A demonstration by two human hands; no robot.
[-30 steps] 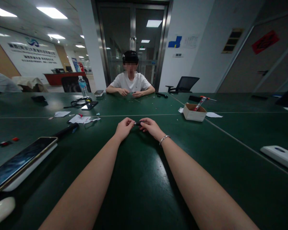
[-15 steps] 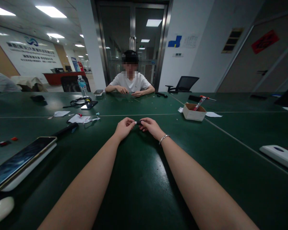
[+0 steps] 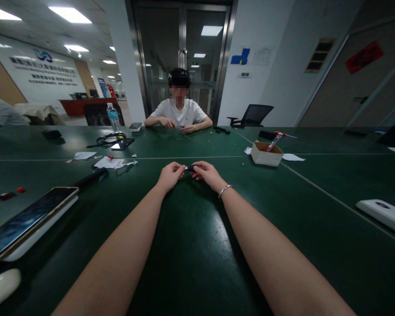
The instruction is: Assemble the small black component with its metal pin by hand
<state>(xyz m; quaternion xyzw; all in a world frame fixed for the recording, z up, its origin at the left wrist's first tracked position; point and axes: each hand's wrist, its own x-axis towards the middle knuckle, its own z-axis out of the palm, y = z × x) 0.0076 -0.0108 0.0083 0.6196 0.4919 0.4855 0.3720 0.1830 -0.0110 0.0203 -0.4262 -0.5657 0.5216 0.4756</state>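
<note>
Both my forearms stretch out over the dark green table, and my hands meet at its middle. My left hand is closed, its fingertips pinching one end of a small black object that has a bit of silver at that end. My right hand, with a thin bracelet at the wrist, is closed on the other end. The object is too small to name. It is held just above the tabletop.
A phone lies on a white pad at the left, by a black pen and paper scraps. A small cardboard box stands to the right, a white device far right. A person in white sits opposite.
My hands have stayed together on the small object, with only slight finger shifts. The person opposite has moved a hand a little.
</note>
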